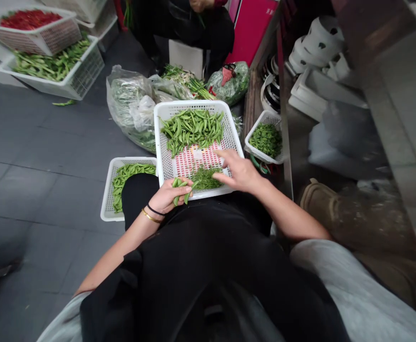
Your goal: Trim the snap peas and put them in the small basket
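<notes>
A white perforated basket (pixel 165 142) rests on my lap. It holds a heap of green pea pods (pixel 192 129) at its far end and a small pile of thin green trimmings (pixel 205 177) at its near end. My left hand (pixel 168 195) is closed around a few pea pods (pixel 181 186) at the basket's near rim. My right hand (pixel 239 172) reaches into the basket beside the trimmings, forefinger stretched out, holding nothing I can see.
A second white basket (pixel 106 199) of pods sits on the floor to my left. A small basket of green trimmings (pixel 266 140) stands to the right. Plastic bags of greens (pixel 132 104) lie ahead. Baskets of green pods (pixel 51 66) and red chillies (pixel 29 21) stand far left. Another person sits opposite.
</notes>
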Demonstrator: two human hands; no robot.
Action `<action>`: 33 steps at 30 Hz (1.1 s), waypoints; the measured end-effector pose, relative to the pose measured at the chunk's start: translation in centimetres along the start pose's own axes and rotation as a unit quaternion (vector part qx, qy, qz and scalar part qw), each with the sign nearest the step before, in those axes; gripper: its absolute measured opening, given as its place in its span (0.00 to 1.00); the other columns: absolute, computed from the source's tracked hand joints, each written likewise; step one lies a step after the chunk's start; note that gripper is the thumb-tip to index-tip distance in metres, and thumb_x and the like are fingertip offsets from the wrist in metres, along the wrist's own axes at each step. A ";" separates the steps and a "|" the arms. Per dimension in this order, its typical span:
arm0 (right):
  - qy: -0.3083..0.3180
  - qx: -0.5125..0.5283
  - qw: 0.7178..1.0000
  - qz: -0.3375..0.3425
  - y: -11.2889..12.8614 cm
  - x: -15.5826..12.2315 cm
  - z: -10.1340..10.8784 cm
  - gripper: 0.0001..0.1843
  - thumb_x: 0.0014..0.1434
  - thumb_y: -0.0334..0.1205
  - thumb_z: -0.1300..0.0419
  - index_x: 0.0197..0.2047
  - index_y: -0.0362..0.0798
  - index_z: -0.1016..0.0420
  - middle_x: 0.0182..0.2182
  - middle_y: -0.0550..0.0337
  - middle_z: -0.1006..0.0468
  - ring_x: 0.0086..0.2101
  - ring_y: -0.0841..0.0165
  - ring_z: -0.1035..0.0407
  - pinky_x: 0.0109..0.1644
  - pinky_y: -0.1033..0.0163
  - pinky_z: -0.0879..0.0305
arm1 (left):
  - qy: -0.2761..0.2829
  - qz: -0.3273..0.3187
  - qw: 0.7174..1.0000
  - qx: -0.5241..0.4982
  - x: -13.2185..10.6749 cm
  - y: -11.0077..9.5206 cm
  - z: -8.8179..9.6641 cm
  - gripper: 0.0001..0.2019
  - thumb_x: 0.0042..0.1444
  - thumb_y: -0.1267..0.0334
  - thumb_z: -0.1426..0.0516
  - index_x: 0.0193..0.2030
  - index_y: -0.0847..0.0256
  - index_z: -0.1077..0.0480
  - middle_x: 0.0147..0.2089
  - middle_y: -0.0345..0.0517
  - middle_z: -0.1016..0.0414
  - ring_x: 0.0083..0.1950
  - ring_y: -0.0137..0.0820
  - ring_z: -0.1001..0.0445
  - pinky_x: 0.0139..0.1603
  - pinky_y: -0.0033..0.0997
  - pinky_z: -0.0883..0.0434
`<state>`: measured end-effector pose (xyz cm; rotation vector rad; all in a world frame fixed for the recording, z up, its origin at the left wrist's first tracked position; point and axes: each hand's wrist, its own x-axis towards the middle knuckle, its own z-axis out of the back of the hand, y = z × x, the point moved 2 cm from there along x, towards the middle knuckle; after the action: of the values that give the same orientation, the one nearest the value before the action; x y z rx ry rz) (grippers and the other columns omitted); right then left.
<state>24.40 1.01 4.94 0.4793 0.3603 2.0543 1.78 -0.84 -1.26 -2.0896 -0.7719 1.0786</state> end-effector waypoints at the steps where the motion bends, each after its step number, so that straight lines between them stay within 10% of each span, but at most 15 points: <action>1: 0.037 -0.032 0.998 0.045 0.9 0.1 -0.9 0.18 0.60 0.47 0.46 0.47 0.43 0.31 0.45 0.46 0.29 0.37 0.65 0.32 0.37 0.63 0.37 | 0.005 0.001 1.000 0.016 0.1 0.0 -0.1 0.15 0.41 0.62 0.34 0.35 0.65 0.29 0.22 0.42 0.27 0.15 0.18 0.43 0.14 0.20 0.45; 5: 0.155 -0.050 0.973 0.162 2.8 0.7 -4.3 0.13 0.64 0.35 0.52 0.34 0.42 0.29 0.29 0.52 0.27 0.31 0.68 0.34 0.35 0.64 0.40 | 0.009 -0.073 0.975 0.211 0.0 -0.9 -0.6 0.11 0.41 0.61 0.34 0.29 0.64 0.27 0.21 0.40 0.29 0.19 0.22 0.39 0.19 0.22 0.42; 9: 0.115 0.155 0.975 0.113 3.0 1.6 -4.7 0.14 0.63 0.40 0.50 0.29 0.45 0.30 0.24 0.60 0.28 0.27 0.72 0.34 0.35 0.67 0.39 | -0.031 -0.213 0.919 0.329 -0.7 -2.1 -1.8 0.07 0.42 0.63 0.34 0.24 0.62 0.26 0.22 0.40 0.30 0.24 0.25 0.37 0.26 0.24 0.40; 15: -0.005 0.387 0.913 -0.130 2.3 2.1 -6.1 0.16 0.63 0.45 0.50 0.30 0.45 0.30 0.23 0.63 0.26 0.24 0.75 0.32 0.32 0.69 0.35 | -0.171 -0.253 0.949 0.079 0.3 -1.9 -1.8 0.09 0.47 0.60 0.37 0.28 0.61 0.30 0.23 0.41 0.28 0.20 0.24 0.37 0.21 0.25 0.39; 20: 0.256 0.294 0.904 -0.173 -4.1 2.1 -7.0 0.09 0.54 0.42 0.39 0.32 0.44 0.24 0.17 0.66 0.28 0.19 0.76 0.36 0.28 0.70 0.39 | -0.210 -0.230 0.940 -0.142 1.6 -3.0 2.6 0.11 0.45 0.60 0.37 0.27 0.62 0.35 0.22 0.39 0.29 0.20 0.24 0.33 0.16 0.21 0.40; 22: 0.295 0.244 0.891 -0.245 -7.8 3.3 -7.5 0.22 0.46 0.40 0.32 0.45 0.46 0.26 0.16 0.69 0.29 0.16 0.76 0.37 0.25 0.71 0.40 | -0.171 -0.173 0.953 -0.178 2.0 -2.9 3.6 0.10 0.43 0.63 0.37 0.30 0.62 0.33 0.24 0.40 0.27 0.22 0.25 0.31 0.18 0.21 0.37; 26: 0.120 0.172 0.888 -0.408 -13.3 8.4 -10.3 0.15 0.59 0.43 0.43 0.42 0.39 0.26 0.22 0.58 0.24 0.18 0.75 0.34 0.27 0.70 0.38 | -0.061 -0.093 0.976 -0.190 2.8 -1.8 2.9 0.16 0.42 0.68 0.37 0.40 0.61 0.31 0.24 0.39 0.28 0.22 0.26 0.31 0.21 0.26 0.32; 33: 0.043 0.189 0.863 -0.467 -15.7 12.8 -15.4 0.15 0.62 0.39 0.49 0.45 0.38 0.29 0.30 0.52 0.21 0.26 0.73 0.28 0.36 0.70 0.34 | 0.004 -0.047 0.990 -0.135 3.0 -0.8 1.5 0.11 0.44 0.67 0.35 0.30 0.63 0.34 0.22 0.39 0.31 0.20 0.26 0.33 0.18 0.24 0.34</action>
<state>23.04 18.94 -13.09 0.3374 0.8681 1.0494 1.77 2.27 -2.75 -2.2531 -1.0519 0.9560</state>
